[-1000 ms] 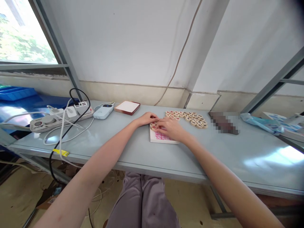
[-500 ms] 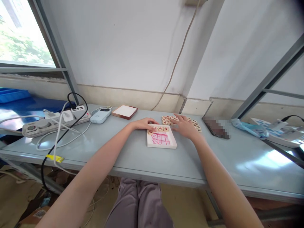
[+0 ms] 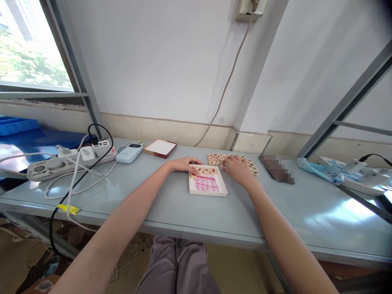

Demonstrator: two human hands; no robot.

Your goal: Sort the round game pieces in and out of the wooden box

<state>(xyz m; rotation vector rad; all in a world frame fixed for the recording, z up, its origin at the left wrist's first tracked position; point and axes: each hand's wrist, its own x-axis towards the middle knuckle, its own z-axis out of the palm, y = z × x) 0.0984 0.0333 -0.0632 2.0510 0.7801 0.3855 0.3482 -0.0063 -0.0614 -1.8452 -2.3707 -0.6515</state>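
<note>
A shallow white box (image 3: pixel 208 192) with pink lines scribbled on its bottom lies on the desk in front of me. Along its far side sits a row of round wooden Chinese chess pieces (image 3: pixel 206 170) with red characters. My left hand (image 3: pixel 187 164) grips the box's far left corner, its thumb inside by the pieces. Just right of the box, my right hand (image 3: pixel 237 168) is closed, fingertips on a Chinese chess piece (image 3: pixel 224 164). Behind and beside that hand more loose pieces (image 3: pixel 214 157) lie grouped on the desk, partly hidden by it.
A box lid (image 3: pixel 161 148) rests toward the wall, left of centre. Farther left are a pale blue device (image 3: pixel 130 152) and a power strip (image 3: pixel 45 168) with tangled cables. A dark phone-like object (image 3: pixel 277 168), partly blurred, and a blue plastic bag (image 3: pixel 320 170) lie to the right.
My right hand has drawn its spread fingers together and lowered them onto a piece beside the box. The left hand stays at the box corner. The view has tipped slightly upward.
</note>
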